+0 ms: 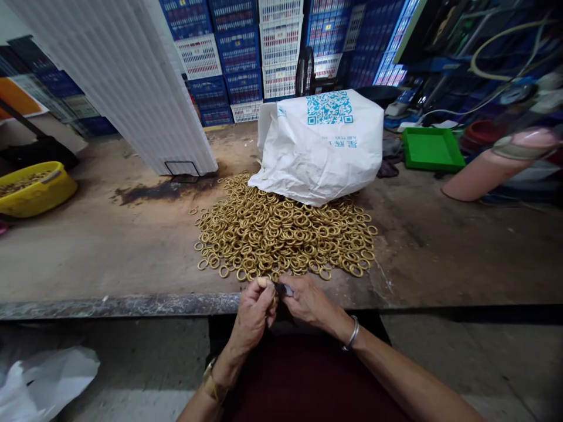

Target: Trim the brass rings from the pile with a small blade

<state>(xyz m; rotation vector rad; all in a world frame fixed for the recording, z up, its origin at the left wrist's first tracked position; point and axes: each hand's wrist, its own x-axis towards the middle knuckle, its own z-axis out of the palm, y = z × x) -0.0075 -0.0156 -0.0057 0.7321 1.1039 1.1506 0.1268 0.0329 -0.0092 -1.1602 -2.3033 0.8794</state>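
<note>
We see a big heap of round gold-coloured metal rings (281, 240) on the long brown wooden table (109, 252), in the middle, just past the two hands. The left hand (255, 308) is curled in tight, pinching a small gold-coloured thing (275, 300) that is too tiny for us to name. The right hand (305, 300) is closed around a small dark tool with a pale end (280, 288), and we can't tell what kind it is. The hands are close together at the near edge. A big white woven bag with blue print (325, 161) lies on its side at the far part of the heap, with rings under its edge. Far left, we see a round yellow plastic tub (44, 190) with lots of little brownish-gold bits in it. Far right sits a shallow green plastic tray (433, 149). At the very far side, stacked blue and white plastic crates (240, 50) show reddish things through their slots.
</note>
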